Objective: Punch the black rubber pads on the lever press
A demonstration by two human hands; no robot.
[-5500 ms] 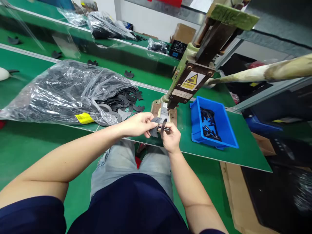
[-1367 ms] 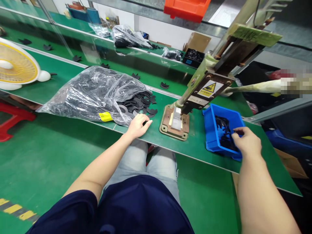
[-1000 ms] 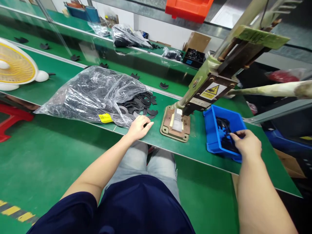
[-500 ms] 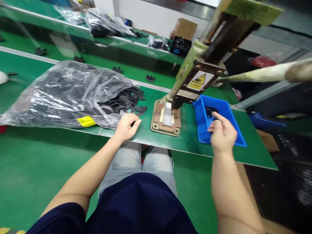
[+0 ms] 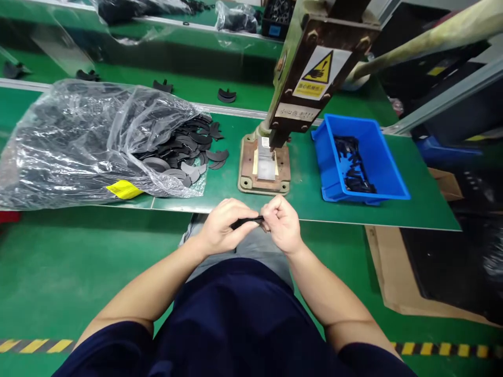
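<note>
My left hand (image 5: 223,228) grips a curved black plastic part (image 5: 244,221) between thumb and fingers, just off the table's front edge above my lap. At the right end of that part, my right hand (image 5: 283,224) is closed in a pinch on a small black plastic piece, mostly covered by the fingers. The two hands meet there. Just beyond them stands a hand press (image 5: 291,112), its metal fixture (image 5: 266,168) under the ram. To its right, a blue bin (image 5: 383,157) holds small black pieces (image 5: 349,162).
A clear plastic bag (image 5: 78,136) spills crescent-shaped black parts (image 5: 188,146) on the left of the green table (image 5: 223,186). More black parts (image 5: 227,95) sit spaced along the strip behind. The press's long handle (image 5: 428,44) reaches out to the upper right.
My right hand has come out of the blue bin and moved left to meet my left hand. My left hand has moved right and down from the table edge, with the curved part now visible.
</note>
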